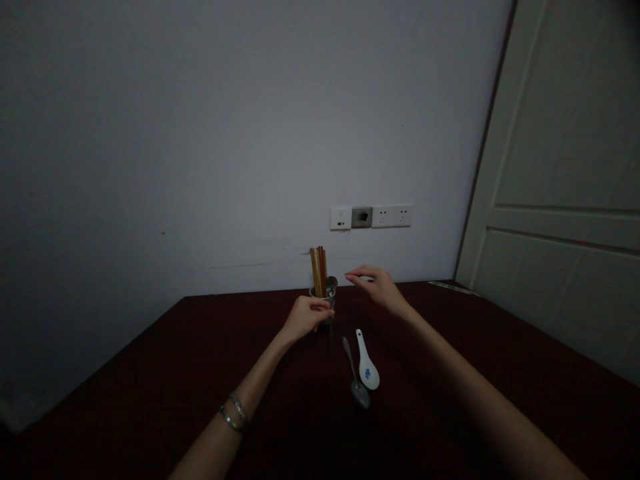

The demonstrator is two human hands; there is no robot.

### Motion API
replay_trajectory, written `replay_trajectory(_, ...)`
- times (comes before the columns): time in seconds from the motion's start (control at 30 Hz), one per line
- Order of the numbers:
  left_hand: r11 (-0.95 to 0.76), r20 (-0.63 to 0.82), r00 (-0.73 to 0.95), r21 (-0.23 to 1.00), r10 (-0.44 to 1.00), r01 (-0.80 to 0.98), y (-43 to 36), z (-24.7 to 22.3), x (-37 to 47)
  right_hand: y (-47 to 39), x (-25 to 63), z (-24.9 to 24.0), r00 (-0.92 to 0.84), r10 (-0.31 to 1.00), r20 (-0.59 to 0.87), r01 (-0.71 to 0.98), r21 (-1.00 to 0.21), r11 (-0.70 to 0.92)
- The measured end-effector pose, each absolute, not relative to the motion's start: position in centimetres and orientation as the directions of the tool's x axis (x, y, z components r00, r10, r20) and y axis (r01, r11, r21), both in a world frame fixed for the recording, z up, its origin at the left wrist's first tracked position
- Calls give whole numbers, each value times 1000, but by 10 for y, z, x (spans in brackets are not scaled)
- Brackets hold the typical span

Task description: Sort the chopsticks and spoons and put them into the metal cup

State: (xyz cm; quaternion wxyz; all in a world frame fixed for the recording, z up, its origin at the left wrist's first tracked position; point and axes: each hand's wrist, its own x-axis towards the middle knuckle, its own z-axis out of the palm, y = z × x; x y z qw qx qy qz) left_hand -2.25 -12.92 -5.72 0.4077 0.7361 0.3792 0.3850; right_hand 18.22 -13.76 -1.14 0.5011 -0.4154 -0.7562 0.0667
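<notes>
A clear cup (315,293) stands near the wall, with several wooden chopsticks (319,270) and a metal spoon (331,283) upright in it. My left hand (306,315) is in front of the cup, its fingers closed in a pinch. A thin dark shape (331,337) shows below those fingertips, too dim to identify. To the right of the cup hovers my right hand (375,283), thumb and fingertips together, nothing visible between them. Nearer on the table lie a metal spoon (360,395) and a white ceramic spoon (369,372) with a blue mark, side by side.
The dark red table (200,373) meets a pale wall (225,167). Sockets and a switch (383,216) are on the wall above it. A flat strip (453,287) lies at the back right edge, beside a light panelled door (565,173).
</notes>
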Motion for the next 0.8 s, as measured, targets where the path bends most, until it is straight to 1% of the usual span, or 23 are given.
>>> replay_trajectory(0.13,-361,240,426,904,872,229,-129,-59,-22,-136,167,8,-249,664,705,568,-449,690)
replay_trajectory(0.33,-383,249,463,897,851,221,-132,-59,-20,-129,163,8,-342,659,670,678,-310,667)
replay_trajectory(0.43,-383,251,462,898,850,217,-130,-61,-20,-129,161,10,-385,668,637,709,-259,656)
replay_trajectory(0.7,-345,261,418,928,870,141,-120,-61,-28,-127,157,28,-388,677,625,766,-190,614)
replay_trajectory(0.8,-320,278,350,945,894,68,-109,-62,-38,-120,158,47,-365,665,651,789,-162,593)
